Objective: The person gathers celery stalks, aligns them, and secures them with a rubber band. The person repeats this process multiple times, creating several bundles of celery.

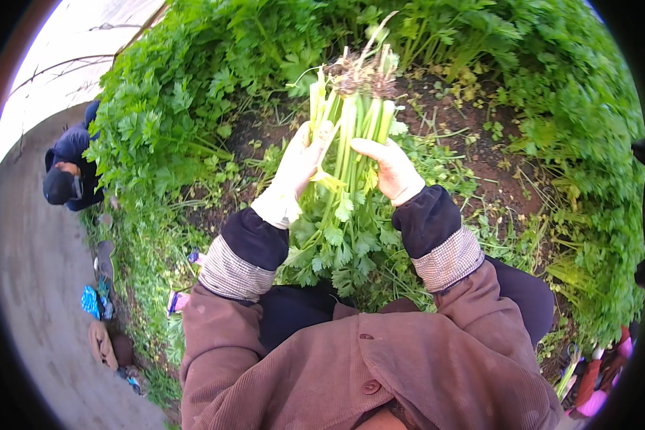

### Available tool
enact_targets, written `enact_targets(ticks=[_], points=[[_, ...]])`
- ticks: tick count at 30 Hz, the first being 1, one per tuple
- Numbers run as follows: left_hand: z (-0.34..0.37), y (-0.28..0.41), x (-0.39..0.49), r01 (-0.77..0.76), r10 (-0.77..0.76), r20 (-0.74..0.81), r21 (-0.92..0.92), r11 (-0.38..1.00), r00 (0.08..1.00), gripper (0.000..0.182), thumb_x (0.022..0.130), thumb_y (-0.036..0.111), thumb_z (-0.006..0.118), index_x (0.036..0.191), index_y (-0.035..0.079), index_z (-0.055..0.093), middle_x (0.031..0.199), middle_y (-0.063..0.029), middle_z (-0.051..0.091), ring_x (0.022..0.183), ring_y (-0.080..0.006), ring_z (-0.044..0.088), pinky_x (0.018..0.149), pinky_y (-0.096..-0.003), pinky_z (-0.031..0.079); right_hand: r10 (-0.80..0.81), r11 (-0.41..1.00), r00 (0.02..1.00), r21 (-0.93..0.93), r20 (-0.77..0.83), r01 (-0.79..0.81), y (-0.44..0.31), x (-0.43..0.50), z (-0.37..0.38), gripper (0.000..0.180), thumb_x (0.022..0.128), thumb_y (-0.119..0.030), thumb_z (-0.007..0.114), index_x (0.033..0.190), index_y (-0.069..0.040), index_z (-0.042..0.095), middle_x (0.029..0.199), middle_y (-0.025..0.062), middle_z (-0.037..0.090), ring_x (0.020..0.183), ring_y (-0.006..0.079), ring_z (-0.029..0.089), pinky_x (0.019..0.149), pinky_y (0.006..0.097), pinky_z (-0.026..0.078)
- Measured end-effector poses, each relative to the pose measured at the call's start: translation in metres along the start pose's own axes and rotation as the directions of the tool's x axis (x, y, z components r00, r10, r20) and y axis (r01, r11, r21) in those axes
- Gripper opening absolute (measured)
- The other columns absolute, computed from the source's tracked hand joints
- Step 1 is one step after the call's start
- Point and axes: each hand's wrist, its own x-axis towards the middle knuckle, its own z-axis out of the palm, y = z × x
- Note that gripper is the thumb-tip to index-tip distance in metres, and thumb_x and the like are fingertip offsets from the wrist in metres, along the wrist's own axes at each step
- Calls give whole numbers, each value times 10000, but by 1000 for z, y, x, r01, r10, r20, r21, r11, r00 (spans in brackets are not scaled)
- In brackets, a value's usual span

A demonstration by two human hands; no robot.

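A bunch of leafy celery (349, 145) is held up before me, its soil-caked roots (363, 75) pointing away and its green leaves (349, 247) hanging towards my lap. My left hand (300, 161), in what looks like a white glove, grips the stalks from the left. A pale stalk and a yellowing leaf (330, 180) lie by its thumb. From the right, my right hand (391, 165) clasps the same bunch, thumb across the stalks and fingers hidden behind them.
Standing celery (575, 107) grows ahead and to both sides. Cut leaves litter the dark soil (494, 177). At left, a person in a dark cap (59, 185) is beside a path (32, 258), with a blue bag (90, 302) at its edge. Pink and red clothing (591, 400) shows at lower right.
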Motion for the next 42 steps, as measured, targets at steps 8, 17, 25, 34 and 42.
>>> enact_targets(ticks=[8,17,25,34,42], points=[[47,8,-38,-8,6,-6,-249,969,1000,1002,937,603,608,1548,-82,205,1574,-204,347,1459,-238,325,1199,-325,233,-121,973,991,-191,60,130,-23,-43,25,456,877,-157,754,1301,-67,613,1204,13,672,1122,142,601,1000,324,440],[45,31,-117,-27,32,397,-18,999,917,990,860,462,764,1559,-10,245,1532,-138,408,1411,-216,372,1187,-356,261,-155,988,988,-21,10,156,-51,-74,36,326,892,-156,732,1182,-20,671,1072,74,712,959,165,682,871,329,559],[69,-5,-152,41,95,279,-444,895,956,677,793,175,830,1360,18,495,1103,-81,686,1018,-180,661,938,-304,496,-366,924,930,-102,49,369,-33,-108,30,738,920,-427,703,1487,-56,410,1507,157,439,1386,281,423,1103,493,393],[103,-23,-143,-45,55,14,-402,915,998,692,804,150,826,1382,-11,481,1223,-87,632,1073,-161,615,960,-323,489,100,944,994,-312,-50,-110,63,-186,0,812,866,-180,772,1515,-39,306,1317,65,558,1197,153,540,1046,313,428],[92,-137,-106,325,-354,-165,-178,929,920,801,857,240,783,1493,-19,371,1316,-149,617,1182,-210,597,997,-352,469,243,896,859,-235,-450,-377,108,-186,-112,354,966,-204,610,1284,-50,624,1201,33,677,1088,161,617,978,301,460]])
